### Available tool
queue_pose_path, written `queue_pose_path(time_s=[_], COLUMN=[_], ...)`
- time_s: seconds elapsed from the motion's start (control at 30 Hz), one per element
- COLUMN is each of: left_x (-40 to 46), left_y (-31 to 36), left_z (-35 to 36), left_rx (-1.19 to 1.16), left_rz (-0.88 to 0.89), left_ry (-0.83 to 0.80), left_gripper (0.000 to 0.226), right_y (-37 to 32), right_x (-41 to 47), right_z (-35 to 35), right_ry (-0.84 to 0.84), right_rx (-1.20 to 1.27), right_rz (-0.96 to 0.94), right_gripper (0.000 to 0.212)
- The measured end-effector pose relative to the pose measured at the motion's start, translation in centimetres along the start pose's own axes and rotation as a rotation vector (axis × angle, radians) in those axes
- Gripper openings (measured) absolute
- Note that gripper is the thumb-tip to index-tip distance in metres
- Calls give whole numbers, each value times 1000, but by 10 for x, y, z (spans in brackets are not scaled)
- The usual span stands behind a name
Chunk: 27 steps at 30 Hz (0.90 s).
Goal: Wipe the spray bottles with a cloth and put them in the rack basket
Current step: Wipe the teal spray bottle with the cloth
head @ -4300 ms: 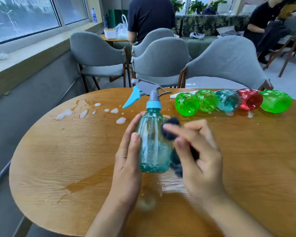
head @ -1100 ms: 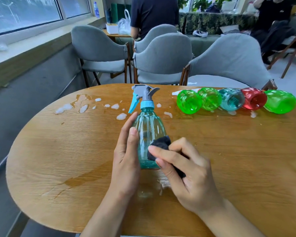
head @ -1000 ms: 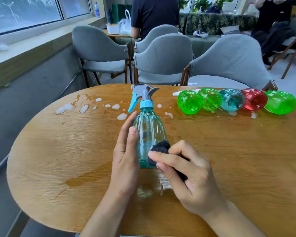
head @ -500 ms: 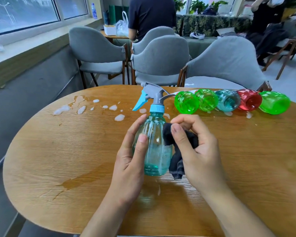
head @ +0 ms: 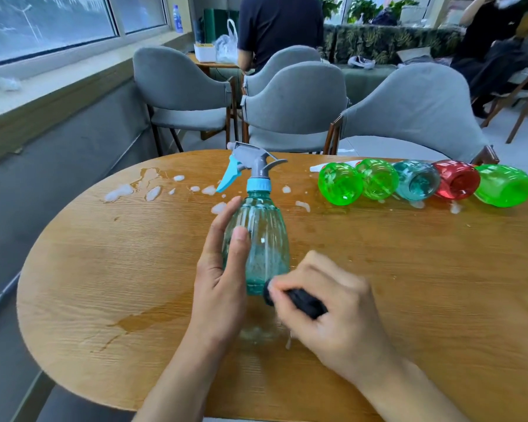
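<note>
My left hand (head: pixel 223 278) grips wet teal spray bottle (head: pixel 264 239) mid-body; right hand (head: pixel 326 309) pinches dark cloth (head: pixel 305 301). Light, probably slippery plastic; best held at the waist.

Single head view, looking forward-down, close over table (head: pixel 104 269).

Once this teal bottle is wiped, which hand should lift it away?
Probably the left hand: it already grips the teal bottle, while the right hand is occupied pinching the dark cloth.
</note>
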<state>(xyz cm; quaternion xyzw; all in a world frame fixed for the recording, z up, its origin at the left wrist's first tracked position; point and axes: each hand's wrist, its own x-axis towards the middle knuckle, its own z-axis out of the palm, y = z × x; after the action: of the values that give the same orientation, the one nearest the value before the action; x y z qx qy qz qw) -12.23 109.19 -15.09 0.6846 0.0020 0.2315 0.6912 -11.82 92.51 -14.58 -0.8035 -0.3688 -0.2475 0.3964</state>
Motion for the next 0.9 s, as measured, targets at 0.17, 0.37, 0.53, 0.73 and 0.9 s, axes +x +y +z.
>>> queue_pose_path(time_s=[0.17, 0.37, 0.53, 0.73, 0.9], left_x=[1, -10, -22, -36, -51], left_y=[8, 18, 19, 28, 30], left_z=[-2, 6, 15, 11, 11], left_rx=[-135, -328, -326, -262, -230], left_rz=[-107, -248, -292, -252, -226], left_ry=[-1, -100, -167, -175, -96], left_gripper=[43, 46, 41, 54, 44], right_y=[7, -1, -9, -18, -22], right_x=[-9, 12, 10, 5, 7], right_z=[-10, -30, -21, -25, -42], right_ry=[-185, 386, 338, 194, 279], right_rx=[249, 972, 785, 571, 384], right_rz=[164, 625, 583, 468, 400], right_gripper=[12, 9, 11, 10, 9])
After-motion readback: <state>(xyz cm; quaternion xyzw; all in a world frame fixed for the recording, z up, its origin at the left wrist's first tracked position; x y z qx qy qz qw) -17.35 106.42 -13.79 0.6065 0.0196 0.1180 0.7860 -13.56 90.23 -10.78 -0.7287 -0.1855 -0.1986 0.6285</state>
